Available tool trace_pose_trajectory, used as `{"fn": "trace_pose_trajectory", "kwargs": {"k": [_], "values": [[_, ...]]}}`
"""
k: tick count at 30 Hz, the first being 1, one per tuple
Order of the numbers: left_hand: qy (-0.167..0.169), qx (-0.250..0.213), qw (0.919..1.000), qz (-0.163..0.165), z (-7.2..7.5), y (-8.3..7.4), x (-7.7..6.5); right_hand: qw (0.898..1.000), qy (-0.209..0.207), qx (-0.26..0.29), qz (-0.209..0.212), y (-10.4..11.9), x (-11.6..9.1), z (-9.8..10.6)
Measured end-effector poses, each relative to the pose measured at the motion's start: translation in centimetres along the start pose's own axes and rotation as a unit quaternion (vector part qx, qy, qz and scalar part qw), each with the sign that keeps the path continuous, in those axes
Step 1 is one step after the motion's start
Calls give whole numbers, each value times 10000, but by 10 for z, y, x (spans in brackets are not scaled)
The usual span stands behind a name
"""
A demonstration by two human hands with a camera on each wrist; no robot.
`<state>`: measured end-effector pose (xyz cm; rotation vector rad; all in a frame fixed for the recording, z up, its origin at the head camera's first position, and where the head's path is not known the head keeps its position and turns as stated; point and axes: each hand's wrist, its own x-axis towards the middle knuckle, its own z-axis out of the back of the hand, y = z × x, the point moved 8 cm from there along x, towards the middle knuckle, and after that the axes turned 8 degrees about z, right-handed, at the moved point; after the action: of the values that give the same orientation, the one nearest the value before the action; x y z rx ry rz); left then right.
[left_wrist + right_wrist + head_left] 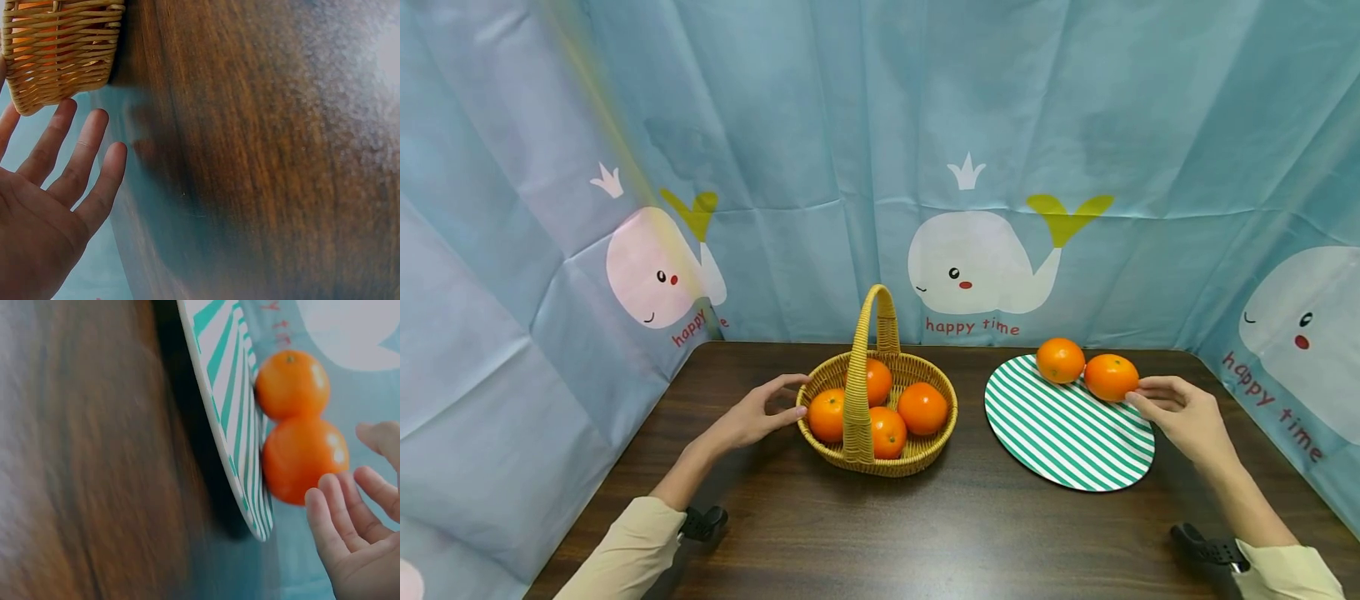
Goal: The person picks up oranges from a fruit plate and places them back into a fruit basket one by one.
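One orange [1111, 377] and, just beside it, a second orange [1060, 361] sat on the striped plate [1067, 442], to the right of the basket [898, 468]. The first lay farther from the basket, the second nearer to it. The right hand [1183, 417] was farther out from the basket than either, so the first orange lay directly off its fingertips, on the side toward the basket. The thumb and fingers were moderately apart and loosely bent, their tips at the side of the orange, touching it or nearly so; whether they had any firm grip could not be told. That orange looked slightly wider than tall, its longer way running roughly from the fingertips toward the basket, though it was too round for a sure axis. Of the two hands the right was plainly nearer, since the left hand [748, 419] was on the basket's opposite side, fingers spread, at least one tip against the wicker, with no clear hold. Four more oranges [922, 408] lay inside the basket, under and around its handle [854, 375]. A straight line from the first orange to the basket would, by judgement, have passed close by the second
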<state>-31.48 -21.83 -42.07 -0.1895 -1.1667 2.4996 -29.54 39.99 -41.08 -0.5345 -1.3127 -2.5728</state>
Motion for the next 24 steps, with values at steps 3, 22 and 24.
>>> {"fn": "trace_pose_trajectory", "kwargs": {"k": [3, 22, 24], "values": [[9, 8, 10000, -5, 0, -1, 0, 9998, 128, -85, -110, -6, 1, 3], [44, 75, 9999, 63, 0, 0, 0, 9887, 1194, 407, -816, -36, 25, -18], [52, 46, 10000, 20, 0, 0, 1, 9881, 1198, 476, -843, -38, 28, -20]]}}
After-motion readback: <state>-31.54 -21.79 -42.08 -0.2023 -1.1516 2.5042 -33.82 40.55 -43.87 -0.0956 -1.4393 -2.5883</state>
